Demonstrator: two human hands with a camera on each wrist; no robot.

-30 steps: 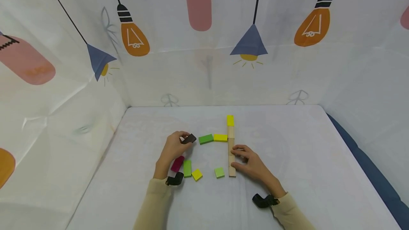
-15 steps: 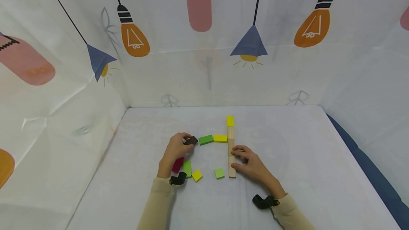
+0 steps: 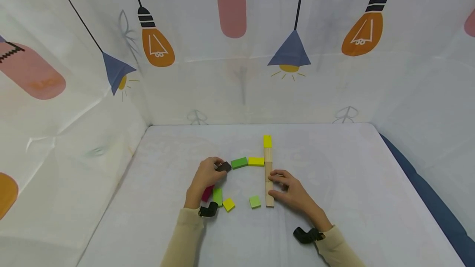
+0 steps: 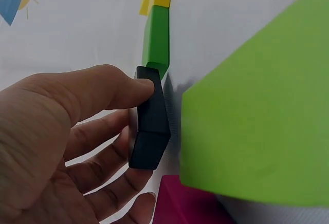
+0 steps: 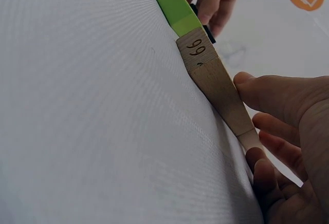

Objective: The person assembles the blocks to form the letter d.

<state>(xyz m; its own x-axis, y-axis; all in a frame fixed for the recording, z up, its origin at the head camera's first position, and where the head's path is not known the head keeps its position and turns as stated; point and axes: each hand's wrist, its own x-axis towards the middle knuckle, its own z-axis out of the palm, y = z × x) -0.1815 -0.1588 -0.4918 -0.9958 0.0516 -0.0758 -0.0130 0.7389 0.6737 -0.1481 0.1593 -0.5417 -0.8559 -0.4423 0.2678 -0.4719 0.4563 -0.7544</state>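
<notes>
My left hand (image 3: 204, 177) pinches a black wooden block (image 4: 151, 111) between its thumb and fingers. One end of that block is right at the end of a dark green block (image 3: 239, 162), which lines up with a yellow block (image 3: 256, 161). This yellow block meets an upright column of plain wooden blocks (image 3: 269, 172), topped by another yellow block (image 3: 267, 141). Along the column's right side rests my right hand (image 3: 293, 190), thumb and fingertips touching the wood (image 5: 218, 88) without wrapping round it.
Below my left hand lie a magenta block (image 3: 207, 193), a light green block (image 3: 217, 197) and a tilted yellow block (image 3: 229, 204). A short light green block (image 3: 255, 202) sits left of the column's foot. Printed cloth walls (image 3: 237, 81) stand round the white table (image 3: 334, 168).
My left hand has moved right and slightly nearer to me, bringing the black block up to the dark green block's end. The right hand has stayed at the column.
</notes>
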